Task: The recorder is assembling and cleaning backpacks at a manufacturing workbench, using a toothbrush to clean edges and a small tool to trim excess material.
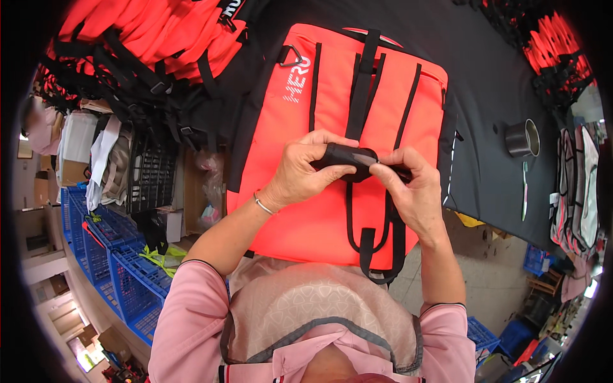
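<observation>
A bright coral-red bag [287, 223] with black trim and black webbing straps [361, 115] lies before me, its near end against my front. Above its middle, both hands hold a black fabric handle wrap [345, 155], which is curled over. My left hand [300, 169] grips its left end, thumb below and fingers above. At the other end, my right hand [412, 185] pinches the wrap's edge between thumb and fingertips. What lies inside the curled fabric is hidden. Below the hands, a loop of black webbing [377, 255] hangs over the bag's near edge.
A pile of red bags with black straps [153, 45] rises at the far left. On the black-covered table [482, 166] at right are a metal cup [522, 138] and a toothbrush [525, 191]. Blue plastic crates [128, 274] stand at lower left; grey-and-black pieces [575, 185] hang at right.
</observation>
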`<state>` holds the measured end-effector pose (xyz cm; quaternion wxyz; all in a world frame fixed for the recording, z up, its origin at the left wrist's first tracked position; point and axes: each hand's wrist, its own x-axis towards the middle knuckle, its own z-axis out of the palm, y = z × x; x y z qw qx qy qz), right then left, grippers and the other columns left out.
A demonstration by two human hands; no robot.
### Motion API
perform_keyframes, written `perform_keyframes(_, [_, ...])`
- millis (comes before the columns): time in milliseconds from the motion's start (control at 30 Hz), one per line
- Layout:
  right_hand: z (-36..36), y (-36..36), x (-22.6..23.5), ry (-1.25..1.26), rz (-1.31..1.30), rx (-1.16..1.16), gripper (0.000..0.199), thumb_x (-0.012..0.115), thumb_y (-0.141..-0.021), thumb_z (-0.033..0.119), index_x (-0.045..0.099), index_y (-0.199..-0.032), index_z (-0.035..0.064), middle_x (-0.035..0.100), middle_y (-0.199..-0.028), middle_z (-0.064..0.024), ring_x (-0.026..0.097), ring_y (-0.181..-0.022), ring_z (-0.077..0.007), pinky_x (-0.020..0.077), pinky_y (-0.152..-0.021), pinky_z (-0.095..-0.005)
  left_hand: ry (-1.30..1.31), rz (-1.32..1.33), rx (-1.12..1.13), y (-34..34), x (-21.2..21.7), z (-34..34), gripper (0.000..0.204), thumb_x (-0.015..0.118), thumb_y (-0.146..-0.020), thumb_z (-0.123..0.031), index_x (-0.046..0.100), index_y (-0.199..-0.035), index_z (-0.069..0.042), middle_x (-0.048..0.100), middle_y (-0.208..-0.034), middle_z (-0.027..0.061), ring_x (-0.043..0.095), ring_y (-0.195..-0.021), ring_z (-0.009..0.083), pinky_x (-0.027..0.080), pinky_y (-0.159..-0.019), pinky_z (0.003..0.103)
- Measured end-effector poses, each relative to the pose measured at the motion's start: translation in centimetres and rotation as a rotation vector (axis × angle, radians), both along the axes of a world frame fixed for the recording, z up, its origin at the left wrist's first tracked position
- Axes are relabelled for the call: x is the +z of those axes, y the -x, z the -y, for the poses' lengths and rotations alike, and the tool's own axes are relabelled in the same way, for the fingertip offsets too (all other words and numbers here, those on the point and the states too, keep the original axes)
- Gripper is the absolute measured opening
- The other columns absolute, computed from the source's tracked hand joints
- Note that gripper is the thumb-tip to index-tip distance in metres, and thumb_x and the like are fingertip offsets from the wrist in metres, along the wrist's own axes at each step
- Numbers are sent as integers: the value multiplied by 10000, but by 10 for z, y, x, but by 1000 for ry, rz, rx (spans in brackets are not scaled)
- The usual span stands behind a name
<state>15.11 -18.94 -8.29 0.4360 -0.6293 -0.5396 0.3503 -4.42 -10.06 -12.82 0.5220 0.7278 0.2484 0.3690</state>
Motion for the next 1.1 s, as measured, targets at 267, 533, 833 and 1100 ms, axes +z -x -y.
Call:
perform_keyframes(267, [4, -3, 3, 57, 147, 48, 147, 743, -853, 92, 646, -893, -10, 619, -687, -33, 545, -631, -70, 441, -572, -240, 16, -4, -10, 6, -3, 14, 205, 761, -791, 6, 739, -995, -8, 669, -1102, 99, 651, -926, 157, 535, -784, 259])
perform_keyframes(533, [-19, 17, 13, -110, -9, 78, 334, 735, -805, 31, 647, -1127, 34, 696, -978, -67, 658, -874, -169, 522, -765, -293, -50, -180, 35, 30, -13, 73, 505, 398, -1035, -400, 741, -891, -59, 278, -1547, 184, 139, -1458, 404, 94, -1178, 509])
perform_keyframes(833, [7, 13, 18, 283, 760, 463, 140, 662, -805, 156, 705, -883, 47, 638, -702, -193, 643, -695, -364, 488, -616, -453, 792, -326, 45, 59, -7, 103, 634, 757, -831, -97, 409, -1347, 24, 612, -1232, 178, 640, -1046, 184, 541, -873, 308])
perform_keyframes(1100, [137, -29, 36, 605, 322, 490, 217, 781, -731, 127, 742, -932, 54, 717, -799, -145, 704, -721, -291, 535, -614, -358, 974, -69, -145, 54, -9, 99, 375, 673, -910, -87, 570, -1257, 13, 685, -1106, 73, 634, -988, 115, 513, -879, 272])
